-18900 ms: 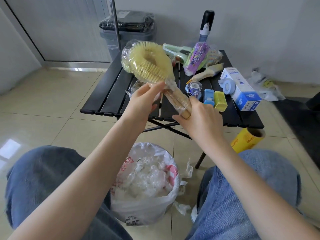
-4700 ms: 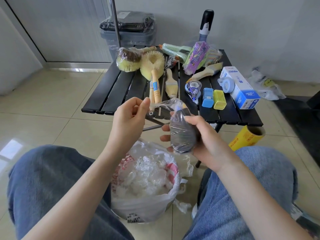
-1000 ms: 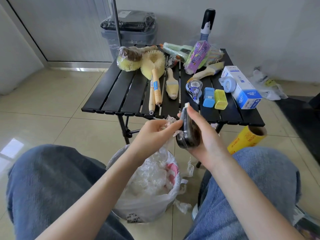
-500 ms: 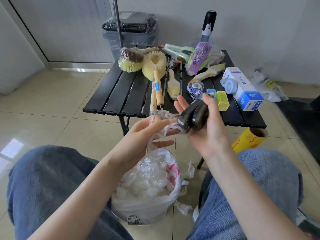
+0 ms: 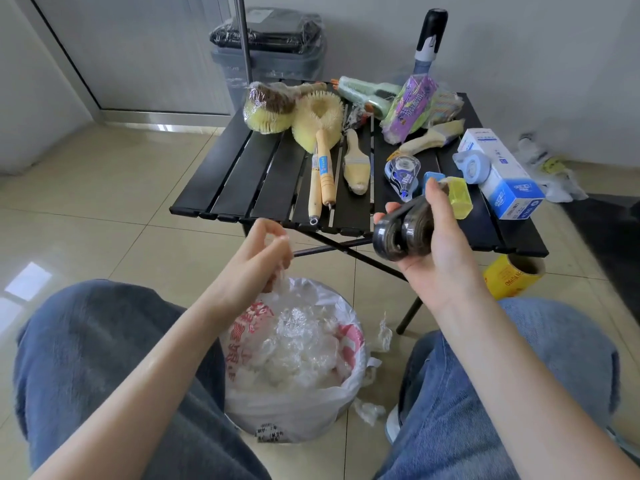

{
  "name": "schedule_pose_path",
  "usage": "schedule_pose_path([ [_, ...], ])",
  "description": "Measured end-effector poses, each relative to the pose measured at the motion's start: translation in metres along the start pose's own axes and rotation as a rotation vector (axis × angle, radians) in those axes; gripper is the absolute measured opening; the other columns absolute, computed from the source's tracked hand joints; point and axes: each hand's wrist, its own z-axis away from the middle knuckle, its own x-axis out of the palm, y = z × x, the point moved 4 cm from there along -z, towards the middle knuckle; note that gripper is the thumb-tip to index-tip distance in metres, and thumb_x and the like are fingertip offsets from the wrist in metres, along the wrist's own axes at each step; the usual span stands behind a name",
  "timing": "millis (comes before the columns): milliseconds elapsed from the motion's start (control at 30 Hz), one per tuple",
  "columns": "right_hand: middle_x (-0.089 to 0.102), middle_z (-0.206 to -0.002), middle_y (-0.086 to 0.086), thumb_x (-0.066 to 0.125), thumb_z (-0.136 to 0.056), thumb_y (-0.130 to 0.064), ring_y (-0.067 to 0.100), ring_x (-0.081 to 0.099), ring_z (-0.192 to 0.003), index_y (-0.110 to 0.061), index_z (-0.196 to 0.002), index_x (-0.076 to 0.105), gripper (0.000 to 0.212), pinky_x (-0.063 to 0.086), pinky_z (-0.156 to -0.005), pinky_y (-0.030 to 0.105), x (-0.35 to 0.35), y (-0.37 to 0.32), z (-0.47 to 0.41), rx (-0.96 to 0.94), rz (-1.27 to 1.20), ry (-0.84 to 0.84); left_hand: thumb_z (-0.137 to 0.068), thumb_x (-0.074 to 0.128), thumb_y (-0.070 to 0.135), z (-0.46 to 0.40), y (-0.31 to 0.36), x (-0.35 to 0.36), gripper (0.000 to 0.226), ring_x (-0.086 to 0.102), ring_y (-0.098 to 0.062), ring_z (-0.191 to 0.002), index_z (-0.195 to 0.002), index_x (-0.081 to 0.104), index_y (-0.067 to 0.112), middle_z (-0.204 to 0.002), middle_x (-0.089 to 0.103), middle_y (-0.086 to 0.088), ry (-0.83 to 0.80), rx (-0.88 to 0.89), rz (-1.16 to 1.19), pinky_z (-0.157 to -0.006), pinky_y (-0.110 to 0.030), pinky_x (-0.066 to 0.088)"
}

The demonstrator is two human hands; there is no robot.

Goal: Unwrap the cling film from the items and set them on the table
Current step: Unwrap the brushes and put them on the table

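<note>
My right hand (image 5: 440,251) grips a dark, glossy double-roll object (image 5: 403,233), bare of film, just above the near edge of the black slatted table (image 5: 242,181). My left hand (image 5: 256,258) hangs over the waste bag (image 5: 294,386) with its fingers curled around a crumpled wad of cling film (image 5: 278,282). On the table lie an unwrapped yellow round brush (image 5: 317,123), a small paint brush (image 5: 355,164), and a round brush wrapped in film (image 5: 266,109) at the back left.
The table also carries a correction tape (image 5: 401,171), blue (image 5: 433,178) and yellow (image 5: 459,197) small boxes, a white-blue carton (image 5: 502,174), a tape roll (image 5: 472,166), a purple packet (image 5: 412,105). A yellow cling-film roll (image 5: 512,278) lies on the floor by my right knee. A grey bin (image 5: 270,57) stands behind.
The film has come off the dark object. My left hand has carried the wad down over the waste bag, while my right hand keeps the object near the table edge.
</note>
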Motion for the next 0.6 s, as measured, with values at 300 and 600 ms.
schedule_pose_path([
  [300,0.068,-0.079,0.01,0.053,-0.092,-0.043,0.023,0.072,-0.07,-0.012,-0.1,0.054,0.032,0.061,-0.067,0.033,0.0,0.026,0.002,0.081,0.197,-0.107,-0.099,0.028,0.053,-0.003,-0.082,0.017,0.059,0.016,-0.016,-0.146,-0.151,0.023,0.026,-0.159,0.019,0.004,-0.32,-0.329,-0.419,-0.117,-0.036,0.013],
  [600,0.069,-0.102,0.021,0.044,-0.099,-0.022,0.034,0.066,-0.106,-0.004,-0.109,0.057,0.024,0.054,-0.089,0.043,0.03,0.042,-0.013,0.171,0.116,-0.097,-0.077,0.043,0.061,0.007,0.018,0.02,0.064,0.065,-0.003,-0.104,-0.135,0.041,0.035,-0.122,0.062,0.013,-0.334,0.009,0.032,-0.094,-0.028,0.05],
])
